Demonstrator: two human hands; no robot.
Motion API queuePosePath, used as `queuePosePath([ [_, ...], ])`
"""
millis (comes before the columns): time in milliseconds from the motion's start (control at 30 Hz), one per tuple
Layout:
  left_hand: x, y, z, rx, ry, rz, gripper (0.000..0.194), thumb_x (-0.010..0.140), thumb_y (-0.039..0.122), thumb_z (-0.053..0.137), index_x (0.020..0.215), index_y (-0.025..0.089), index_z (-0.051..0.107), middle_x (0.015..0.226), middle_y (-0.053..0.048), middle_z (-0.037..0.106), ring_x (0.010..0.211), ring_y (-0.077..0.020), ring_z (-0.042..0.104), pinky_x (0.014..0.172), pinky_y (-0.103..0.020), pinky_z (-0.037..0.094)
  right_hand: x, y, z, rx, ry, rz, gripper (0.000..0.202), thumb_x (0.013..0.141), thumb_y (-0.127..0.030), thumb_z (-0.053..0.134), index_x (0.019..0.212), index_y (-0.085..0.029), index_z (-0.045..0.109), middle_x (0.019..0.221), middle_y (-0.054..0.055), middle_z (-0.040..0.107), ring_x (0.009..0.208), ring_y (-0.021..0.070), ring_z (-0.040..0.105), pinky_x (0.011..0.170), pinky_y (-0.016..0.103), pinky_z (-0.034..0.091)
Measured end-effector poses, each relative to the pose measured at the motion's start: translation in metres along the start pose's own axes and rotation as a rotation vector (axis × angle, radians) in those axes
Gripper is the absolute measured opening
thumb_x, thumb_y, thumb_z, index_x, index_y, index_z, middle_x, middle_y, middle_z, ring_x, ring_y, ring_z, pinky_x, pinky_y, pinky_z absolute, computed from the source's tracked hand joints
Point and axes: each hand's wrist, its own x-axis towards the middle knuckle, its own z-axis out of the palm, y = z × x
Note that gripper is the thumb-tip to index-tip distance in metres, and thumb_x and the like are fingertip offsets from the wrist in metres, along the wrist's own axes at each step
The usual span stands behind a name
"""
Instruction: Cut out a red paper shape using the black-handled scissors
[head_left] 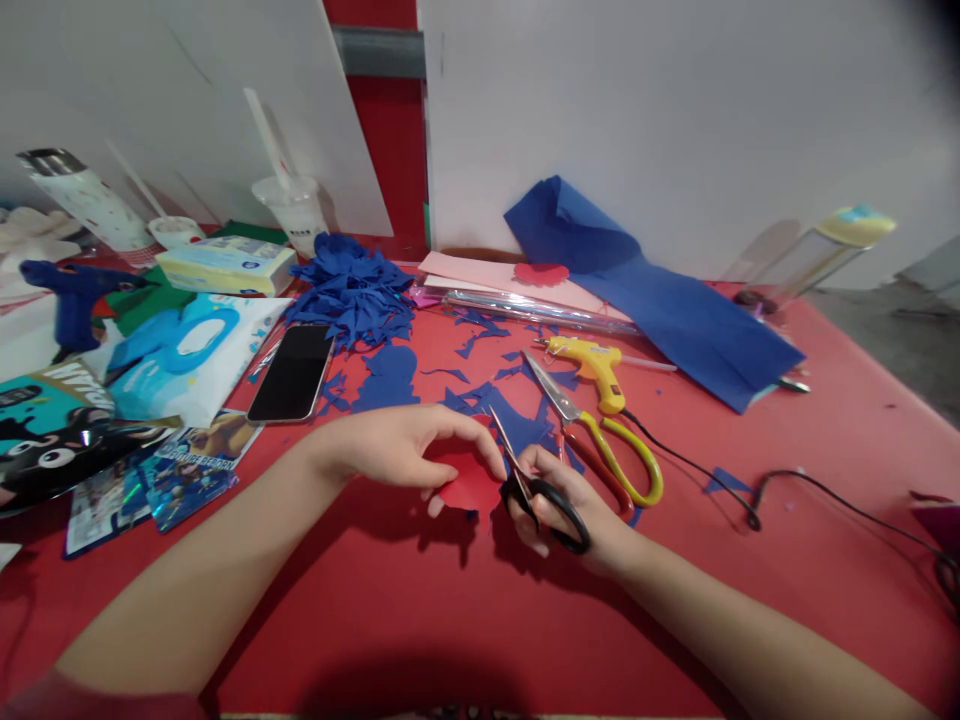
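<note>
Left hand (405,445): palm down, fingers pinched on the red paper piece (469,487).
Right hand (559,505): fingers through the black-handled scissors (536,490), closed on the handles; blades up-left, touching the paper's edge.
Containers: lidded plastic cup (294,210) with straw, far beyond left hand; contents unreadable.
Open room: bare red table (420,620) nearward of both hands; yellow-handled scissors (600,440) just beyond right hand.
</note>
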Motion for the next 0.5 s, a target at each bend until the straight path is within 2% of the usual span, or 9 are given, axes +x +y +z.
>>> queuePosePath([
  [200, 0.0012, -0.0017, 0.0006, -0.015, -0.021, 0.042, 0.048, 0.067, -0.006, 0.038, 0.105, 0.017, 0.055, 0.091, -0.003, 0.065, 0.05, -0.0057, 0.061, 0.05, -0.015, 0.048, 0.0001, -0.0006, 0.0007, -0.004, 0.006, 0.007, 0.041, 0.074, -0.053, 0.06, 0.08, -0.022, 0.034, 0.054, -0.008, 0.045, 0.04, 0.0074, 0.041, 0.041, 0.02, 0.025],
  [500, 0.0014, 0.0003, 0.0012, -0.021, -0.019, 0.014, 0.047, 0.066, -0.007, 0.037, 0.102, 0.017, 0.056, 0.102, -0.006, 0.064, 0.05, -0.0054, 0.062, 0.049, -0.015, 0.047, 0.0004, 0.0012, 0.0006, 0.002, 0.005, -0.012, 0.04, 0.074, -0.052, 0.06, 0.08, -0.022, 0.033, 0.054, -0.009, 0.044, 0.039, 0.0069, 0.04, 0.039, 0.019, 0.026],
])
